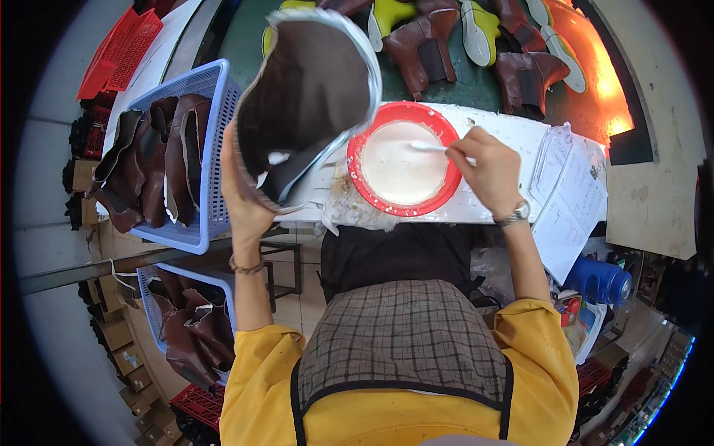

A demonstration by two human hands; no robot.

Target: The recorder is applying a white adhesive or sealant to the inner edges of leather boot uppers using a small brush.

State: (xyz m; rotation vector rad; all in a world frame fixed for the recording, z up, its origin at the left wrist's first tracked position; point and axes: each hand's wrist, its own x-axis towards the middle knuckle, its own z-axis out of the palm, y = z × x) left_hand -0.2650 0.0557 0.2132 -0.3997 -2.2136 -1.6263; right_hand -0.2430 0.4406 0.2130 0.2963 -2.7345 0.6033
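My left hand (245,204) is closed on the side of a brown leather boot upper (309,82), raised left of the bowl. Its wide opening faces me, showing a dark lining and a pale rim; it is slightly blurred. Closed in a pinch, my right hand (487,167) grips a white-ended brush (429,147) over the right part of a red bowl (451,182). White, glue-like liquid (398,167) fills much of the bowl, and the brush's tip is at its surface. Whether the tip is dipped in, I cannot tell.
A blue basket of brown uppers (216,156) stands at the left, with another basket (152,297) below it. Several boots on yellow-green lasts (424,48) cover the green surface behind the bowl, beside a glowing orange area (595,67). Papers (569,201) and a blue jug (599,281) are on the right.
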